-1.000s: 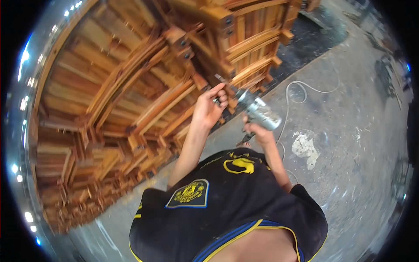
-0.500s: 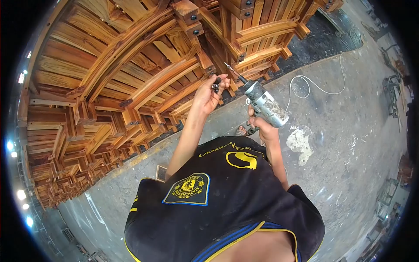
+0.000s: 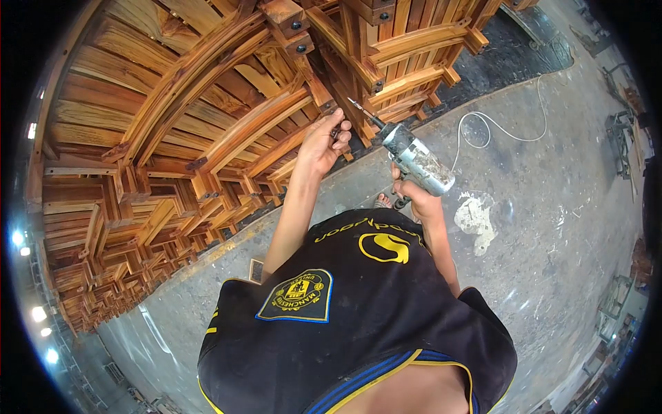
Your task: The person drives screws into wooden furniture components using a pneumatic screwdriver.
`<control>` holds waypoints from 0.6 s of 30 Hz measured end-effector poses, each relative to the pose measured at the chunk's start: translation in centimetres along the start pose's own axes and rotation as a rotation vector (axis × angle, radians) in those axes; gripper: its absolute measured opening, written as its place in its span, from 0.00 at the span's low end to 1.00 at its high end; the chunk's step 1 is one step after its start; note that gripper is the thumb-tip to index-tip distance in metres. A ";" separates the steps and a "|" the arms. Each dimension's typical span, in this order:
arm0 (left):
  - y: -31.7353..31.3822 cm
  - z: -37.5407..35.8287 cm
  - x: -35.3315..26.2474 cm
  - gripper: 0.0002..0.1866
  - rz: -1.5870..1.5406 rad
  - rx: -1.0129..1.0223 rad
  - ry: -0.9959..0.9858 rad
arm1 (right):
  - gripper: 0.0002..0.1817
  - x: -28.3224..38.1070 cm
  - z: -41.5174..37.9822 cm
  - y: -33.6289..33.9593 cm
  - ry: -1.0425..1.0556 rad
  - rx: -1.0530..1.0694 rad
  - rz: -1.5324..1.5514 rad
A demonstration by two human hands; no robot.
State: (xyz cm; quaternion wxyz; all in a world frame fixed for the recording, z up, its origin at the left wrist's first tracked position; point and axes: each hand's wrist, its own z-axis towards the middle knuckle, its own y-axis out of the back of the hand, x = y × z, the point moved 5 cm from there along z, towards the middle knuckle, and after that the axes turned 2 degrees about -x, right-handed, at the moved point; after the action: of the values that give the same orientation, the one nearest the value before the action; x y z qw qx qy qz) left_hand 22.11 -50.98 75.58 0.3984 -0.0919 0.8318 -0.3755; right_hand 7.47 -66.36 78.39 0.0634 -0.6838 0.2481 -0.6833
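A worn grey and black power driver (image 3: 419,161) is held in my right hand (image 3: 416,196), its long bit pointing up and left toward the wooden furniture. My left hand (image 3: 323,141) is raised beside a wooden leg end (image 3: 318,90), fingers curled round small dark pieces that are mostly hidden. The fingertips are at or very near the wood; contact is unclear. The bit tip is just right of my left fingers. Dark bolt heads show in the block (image 3: 296,26) above.
Slatted wooden furniture (image 3: 227,138) fills the left and top, with many similar frames stacked lower left. A white cable (image 3: 488,131) loops over the grey concrete floor (image 3: 538,228) on the right. My foot (image 3: 383,201) stands below the driver.
My left hand has moved slightly left and its fingers have closed further over the small dark pieces, which showed more before. The driver has shifted slightly left.
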 end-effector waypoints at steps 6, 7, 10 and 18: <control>-0.1 0.0 -0.4 0.15 -0.021 -0.120 -0.075 | 0.23 -0.2 0.4 0.0 -0.025 0.016 -0.019; -0.3 -0.2 -0.4 0.16 -0.051 -0.158 -0.070 | 0.23 -0.1 0.3 0.1 -0.023 0.017 -0.016; -0.4 -0.6 -0.8 0.18 -0.088 -0.120 -0.083 | 0.18 -0.3 0.6 0.3 -0.043 0.020 -0.028; -0.1 -0.6 -1.6 0.15 -0.080 -0.073 -0.135 | 0.19 -1.3 1.1 1.0 -0.046 0.053 -0.108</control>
State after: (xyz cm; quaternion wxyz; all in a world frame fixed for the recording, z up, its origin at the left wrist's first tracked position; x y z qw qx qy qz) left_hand 22.67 -49.97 76.80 0.4347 -0.1649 0.8117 -0.3535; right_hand 8.32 -66.95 76.68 0.0501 -0.7096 0.1911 -0.6763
